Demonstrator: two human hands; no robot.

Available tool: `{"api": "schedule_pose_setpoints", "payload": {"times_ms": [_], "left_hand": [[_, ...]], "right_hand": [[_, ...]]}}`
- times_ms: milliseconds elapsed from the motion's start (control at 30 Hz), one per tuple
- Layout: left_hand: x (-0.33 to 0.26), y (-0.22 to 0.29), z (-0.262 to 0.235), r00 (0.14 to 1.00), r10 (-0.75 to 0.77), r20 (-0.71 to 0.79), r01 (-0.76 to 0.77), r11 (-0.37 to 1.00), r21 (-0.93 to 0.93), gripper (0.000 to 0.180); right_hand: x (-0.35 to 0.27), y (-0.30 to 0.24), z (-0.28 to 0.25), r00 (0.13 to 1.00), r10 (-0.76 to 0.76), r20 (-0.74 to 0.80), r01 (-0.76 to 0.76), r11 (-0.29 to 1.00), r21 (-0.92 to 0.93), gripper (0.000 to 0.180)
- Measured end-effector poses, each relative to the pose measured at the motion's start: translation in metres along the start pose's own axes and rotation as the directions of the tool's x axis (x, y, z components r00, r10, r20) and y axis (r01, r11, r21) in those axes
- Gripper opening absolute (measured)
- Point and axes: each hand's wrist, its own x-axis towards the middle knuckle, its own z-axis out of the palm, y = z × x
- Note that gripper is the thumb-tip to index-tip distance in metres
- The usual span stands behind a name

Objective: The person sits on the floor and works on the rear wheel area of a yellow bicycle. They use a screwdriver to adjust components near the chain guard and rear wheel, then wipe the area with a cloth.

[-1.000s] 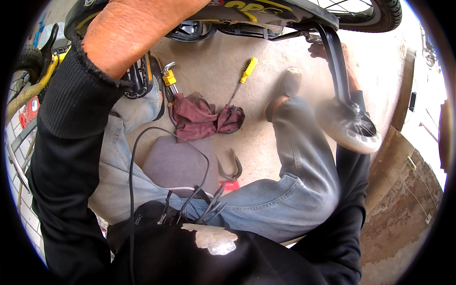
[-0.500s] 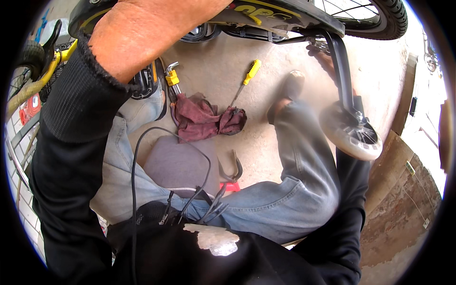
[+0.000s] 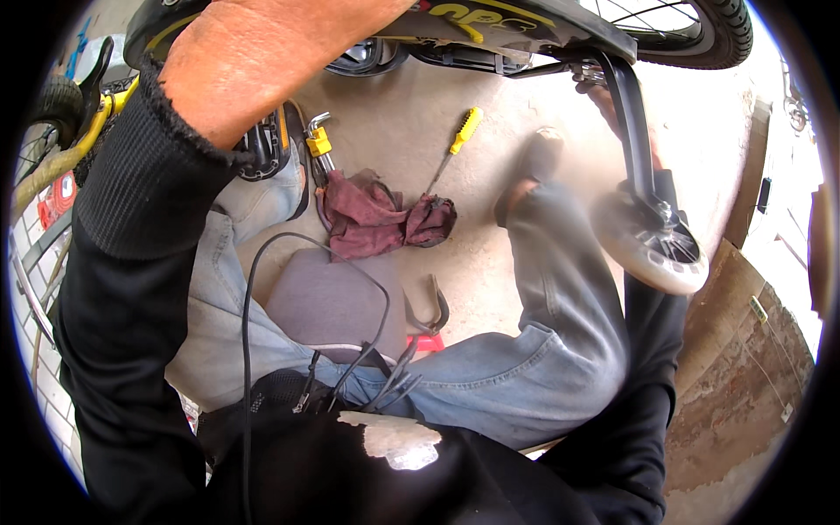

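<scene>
Since half a second ago the white training wheel (image 3: 652, 245) has slid slightly down and to the right in my view, and the bicycle frame (image 3: 490, 22) above has barely shifted. I see my left hand (image 3: 262, 61) raised close to the camera, laid over the black and yellow frame at the top edge; its fingers lie past the rim of the picture, so I cannot tell whether they are spread or clenched. My right hand (image 3: 626, 109) is almost wholly hidden behind the black strut (image 3: 630, 131) that carries the training wheel, and its grip I cannot tell either, though the dark sleeve runs up right beside the wheel.

Open room lies in the middle: bare, dusty concrete floor (image 3: 490, 254) between my two denim-clad legs. On it rests a crumpled maroon rag (image 3: 376, 219), soft and folded, with a yellow-handled screwdriver (image 3: 455, 149) touching its upper right edge. A wrench with a yellow collar (image 3: 319, 144) lies just beside the rag's left side. A curved metal tyre lever (image 3: 433, 306) sits nearer my lap, beside a smooth grey cushion (image 3: 332, 302). Thin black cables (image 3: 249, 332) loop across my left thigh. A knobbly tyre (image 3: 709, 31) bounds the top right.
</scene>
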Motion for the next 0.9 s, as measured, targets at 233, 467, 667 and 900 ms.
{"api": "schedule_pose_setpoints", "payload": {"times_ms": [233,467,667,900], "left_hand": [[0.008,-0.012,-0.001,0.997,-0.072,0.037,0.074,0.994,-0.075,0.016],[0.005,-0.008,0.006,0.997,-0.061,0.048,0.064,0.996,-0.067,0.016],[0.006,0.010,-0.029,0.957,-0.119,0.266,0.165,0.973,-0.159,0.015],[0.012,-0.015,-0.055,0.719,0.144,0.680,-0.192,0.981,-0.005,0.031]], "right_hand": [[-0.005,-0.058,0.031,0.997,0.035,-0.067,-0.046,0.986,-0.160,0.033],[-0.005,-0.047,0.031,0.990,-0.090,-0.108,0.058,0.962,-0.267,0.033],[-0.009,-0.049,0.060,0.992,-0.041,-0.116,0.038,0.999,-0.031,0.031],[-0.001,-0.030,0.038,0.991,-0.037,-0.129,0.048,0.995,0.085,0.029]]}}
